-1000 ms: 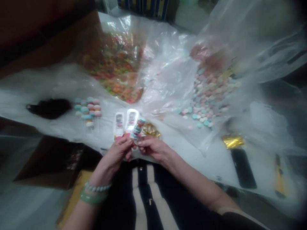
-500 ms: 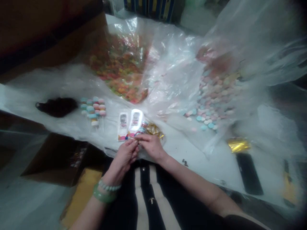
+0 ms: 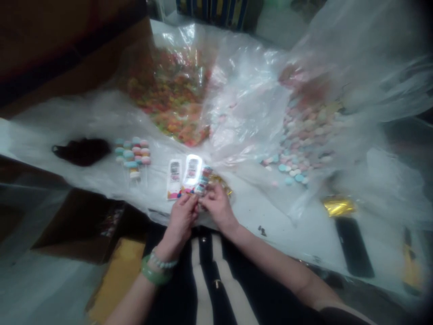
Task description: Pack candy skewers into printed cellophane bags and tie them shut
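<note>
A small stack of pastel and brown candies (image 3: 204, 177), like those on the candy lollipops at the left, stands above my fingertips. The fingers of my left hand (image 3: 183, 214) are closed at its lower end; any stick there is hidden. My right hand (image 3: 218, 205) pinches at the same lower end, close against the left fingertips. Just behind the right hand lies a bundle of gold twist ties (image 3: 223, 183), partly covered. Two white printed cards (image 3: 174, 178) with colourful lower ends lie beyond the left hand. Several finished-looking candy lollipops (image 3: 131, 153) lie further left.
Clear plastic bags hold orange-green gummies (image 3: 182, 117) and pastel candies (image 3: 301, 153). A dark bundle (image 3: 83, 151) lies at the left. On the right are gold foil (image 3: 338, 207), a black phone (image 3: 353, 246) and a yellow cutter (image 3: 411, 266). An open carton (image 3: 77, 225) stands below left.
My right hand has shifted slightly right and its fingers have curled in, showing more of the candy stack. The left hand has moved slightly right and stays closed.
</note>
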`<state>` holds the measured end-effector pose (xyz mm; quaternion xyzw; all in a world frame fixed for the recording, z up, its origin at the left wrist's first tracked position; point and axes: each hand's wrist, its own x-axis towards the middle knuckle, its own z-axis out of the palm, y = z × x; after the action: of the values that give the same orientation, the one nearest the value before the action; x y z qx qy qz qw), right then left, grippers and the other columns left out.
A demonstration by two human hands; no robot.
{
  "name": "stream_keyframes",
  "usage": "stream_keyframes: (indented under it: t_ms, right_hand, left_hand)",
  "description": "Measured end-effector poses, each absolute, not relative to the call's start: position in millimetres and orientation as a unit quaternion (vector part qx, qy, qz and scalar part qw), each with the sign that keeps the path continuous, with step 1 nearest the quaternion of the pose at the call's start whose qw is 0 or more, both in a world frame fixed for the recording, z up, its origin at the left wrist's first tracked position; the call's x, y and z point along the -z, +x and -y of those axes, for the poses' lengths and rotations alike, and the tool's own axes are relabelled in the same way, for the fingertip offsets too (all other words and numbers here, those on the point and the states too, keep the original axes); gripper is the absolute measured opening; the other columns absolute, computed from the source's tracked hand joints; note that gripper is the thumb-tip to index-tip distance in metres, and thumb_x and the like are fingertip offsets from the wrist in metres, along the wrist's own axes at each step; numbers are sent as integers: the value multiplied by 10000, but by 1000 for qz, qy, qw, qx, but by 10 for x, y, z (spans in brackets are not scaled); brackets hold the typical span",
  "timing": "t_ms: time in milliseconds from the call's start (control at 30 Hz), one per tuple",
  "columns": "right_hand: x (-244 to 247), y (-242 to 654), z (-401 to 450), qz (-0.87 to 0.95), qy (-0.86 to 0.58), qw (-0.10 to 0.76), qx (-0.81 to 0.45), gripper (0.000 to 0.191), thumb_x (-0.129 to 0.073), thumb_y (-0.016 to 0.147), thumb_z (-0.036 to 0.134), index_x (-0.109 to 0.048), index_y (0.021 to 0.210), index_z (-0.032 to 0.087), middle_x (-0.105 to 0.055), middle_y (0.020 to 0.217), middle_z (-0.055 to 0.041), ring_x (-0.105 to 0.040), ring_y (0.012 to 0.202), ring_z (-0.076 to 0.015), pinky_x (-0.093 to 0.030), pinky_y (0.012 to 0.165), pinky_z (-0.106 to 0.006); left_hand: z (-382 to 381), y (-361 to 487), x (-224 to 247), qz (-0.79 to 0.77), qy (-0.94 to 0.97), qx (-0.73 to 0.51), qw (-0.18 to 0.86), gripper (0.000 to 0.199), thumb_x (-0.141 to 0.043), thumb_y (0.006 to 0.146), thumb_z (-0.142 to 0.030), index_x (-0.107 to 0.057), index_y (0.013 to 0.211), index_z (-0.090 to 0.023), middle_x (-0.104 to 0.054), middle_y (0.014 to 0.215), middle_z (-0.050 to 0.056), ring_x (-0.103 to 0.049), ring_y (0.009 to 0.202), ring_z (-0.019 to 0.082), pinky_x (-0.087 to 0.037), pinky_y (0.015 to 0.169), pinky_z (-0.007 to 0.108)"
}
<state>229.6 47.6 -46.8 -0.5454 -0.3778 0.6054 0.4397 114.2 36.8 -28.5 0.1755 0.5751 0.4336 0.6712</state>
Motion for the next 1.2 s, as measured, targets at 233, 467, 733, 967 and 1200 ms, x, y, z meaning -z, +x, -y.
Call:
stream_keyframes:
  t_ms: [233, 467, 733, 967, 1200]
  right_hand:
    - [185, 2587, -510, 557, -307, 270, -723, 335, -783, 704, 360, -675, 974, 194, -687, 879, -19, -600, 699, -156, -488, 615, -264]
    - [-184, 2431, -326, 927, -175, 265, -201, 215, -533, 937, 238, -628, 759, 165, -615, 639, -21, -546, 593, -151, -420, 591, -284]
    - [-420, 2029, -770, 828, -359, 339, -264, 188, -532, 814, 122, -642, 662, 141, -598, 544, 12, -493, 485, -129, -432, 514, -230]
    - [-204, 1705, -707, 566, -377, 419, -601, 240, -553, 857, 346, -584, 681, 185, -499, 551, 31, -454, 492, -120, -375, 492, -222]
    - [-24, 1880, -714, 648, -393, 249, -603, 174, -634, 722, 299, -559, 606, 194, -504, 557, 7, -472, 581, -141, -382, 588, -255]
  left_hand:
    - [-308, 716, 225, -379, 279, -174, 865, 387, -804, 668, -474, -599, 662, -145, -423, 381, -54, -233, 276, 35, -121, 288, 157]
    - [-536, 308, -170, -390, 454, -49, 800, 226, -762, 654, -342, -634, 618, -160, -522, 477, -17, -316, 347, 71, -190, 335, 195]
    - [-215, 673, -618, -677, 665, -269, 168, 218, -418, 860, -173, -611, 762, -196, -617, 747, 68, -559, 679, 207, -442, 673, 333]
    - [-215, 521, -161, -617, 267, -487, 558, 425, -626, 840, -576, -580, 1000, -185, -636, 797, 49, -640, 697, 199, -525, 623, 303]
    - [-27, 112, -48, -497, 356, -310, 728, 507, -637, 810, -643, -669, 830, -137, -640, 652, 56, -506, 456, 122, -388, 423, 214]
